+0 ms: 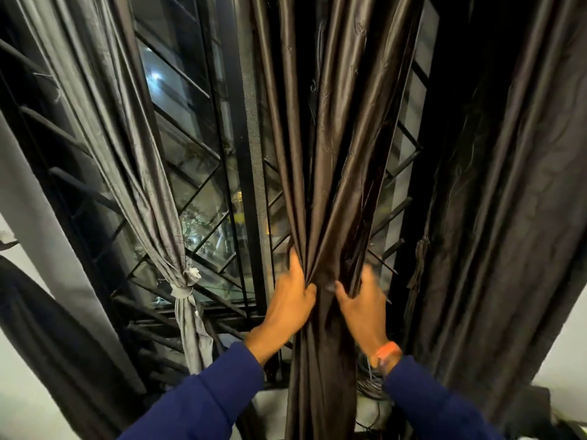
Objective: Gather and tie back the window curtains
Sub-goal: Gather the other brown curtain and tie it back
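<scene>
A dark brown satin curtain (330,147) hangs in front of the window and is bunched into a narrow bundle at waist height. My left hand (290,300) grips the bundle from its left side, fingers curled into the folds. On the right side my right hand (365,300) holds the same bundle, thumb in front, its fingers blurred. To the left, a grey curtain (139,173) is gathered and bound by a pale tie (185,289). A dark tieback strap (419,265) hangs at the right of the window.
The window (197,173) has black diagonal grille bars and a black frame. Another dark curtain (514,192) hangs loose on the right, against a white wall (568,354). A coil of cable (370,387) lies below the sill behind my right wrist.
</scene>
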